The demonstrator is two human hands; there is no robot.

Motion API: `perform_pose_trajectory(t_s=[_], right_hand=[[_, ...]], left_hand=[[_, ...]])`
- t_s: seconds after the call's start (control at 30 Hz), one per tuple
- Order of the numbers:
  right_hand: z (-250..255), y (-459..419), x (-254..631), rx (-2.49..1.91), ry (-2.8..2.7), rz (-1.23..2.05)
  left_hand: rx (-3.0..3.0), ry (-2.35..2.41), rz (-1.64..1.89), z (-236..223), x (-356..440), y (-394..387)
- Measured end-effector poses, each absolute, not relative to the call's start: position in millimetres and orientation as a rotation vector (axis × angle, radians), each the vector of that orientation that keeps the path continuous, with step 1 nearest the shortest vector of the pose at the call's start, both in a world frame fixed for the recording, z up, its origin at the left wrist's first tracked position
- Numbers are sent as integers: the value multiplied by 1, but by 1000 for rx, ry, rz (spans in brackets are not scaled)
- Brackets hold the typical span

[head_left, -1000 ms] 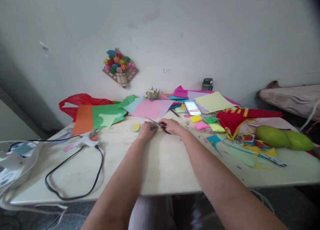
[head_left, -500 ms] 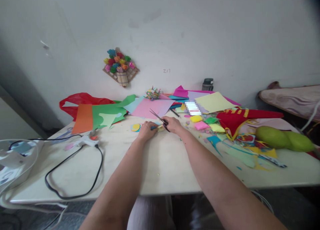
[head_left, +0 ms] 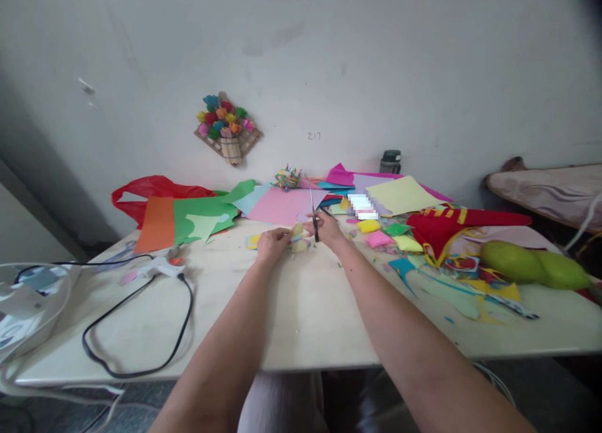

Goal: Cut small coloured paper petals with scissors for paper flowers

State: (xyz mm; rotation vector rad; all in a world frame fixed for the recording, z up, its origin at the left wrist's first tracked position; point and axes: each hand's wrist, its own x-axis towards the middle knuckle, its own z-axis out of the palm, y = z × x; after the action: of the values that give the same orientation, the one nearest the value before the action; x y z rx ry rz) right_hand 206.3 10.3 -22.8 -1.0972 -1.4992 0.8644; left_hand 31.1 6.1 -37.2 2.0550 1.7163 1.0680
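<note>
My left hand [head_left: 273, 245] pinches a small pale yellow paper piece [head_left: 297, 231] just above the white table [head_left: 310, 320]. My right hand [head_left: 328, 230] is closed around a pair of scissors [head_left: 315, 217], whose blades point up and away. The scissors stand clear of the paper, a little to its right. Beside my left hand, partly covered by it, lie round yellow and blue paper cutouts [head_left: 253, 240]. Small scraps rest under and around both hands. Beyond them lies a pink paper sheet [head_left: 285, 206].
Orange paper [head_left: 154, 225] and green paper [head_left: 195, 213] lie at the left, near a hot glue gun [head_left: 162, 267] with a looping black cord. At the right are soft coloured packets [head_left: 379, 239], a red cloth item [head_left: 435, 229], paper scraps and a green gourd-like object [head_left: 531, 264]. A bottle [head_left: 390, 161] stands behind.
The scissors have swung from pointing left to pointing nearly straight away, moving off the paper. The yellow paper in my left hand has been raised and shows more of its face.
</note>
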Motion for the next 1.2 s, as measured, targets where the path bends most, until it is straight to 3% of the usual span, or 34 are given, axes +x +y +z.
perform_pose_trajectory(t_s=[0.1, 0.37, 0.53, 0.67, 1.2], right_hand=[[-18, 4, 205, -1022, -1340, 1046], [-16, 0, 204, -895, -1275, 1152], [-17, 2, 204, -837, -1330, 1077], [-18, 2, 201, -795, -1421, 1016], [-31, 18, 196, -964, -1379, 997]], left_hand=[[2071, 1641, 1143, -40, 31, 7], [1993, 1473, 1333, -47, 31, 15], [1442, 1141, 1501, -45, 35, 15], [1170, 1052, 1398, -36, 37, 6], [1337, 992, 1202, -36, 35, 0]])
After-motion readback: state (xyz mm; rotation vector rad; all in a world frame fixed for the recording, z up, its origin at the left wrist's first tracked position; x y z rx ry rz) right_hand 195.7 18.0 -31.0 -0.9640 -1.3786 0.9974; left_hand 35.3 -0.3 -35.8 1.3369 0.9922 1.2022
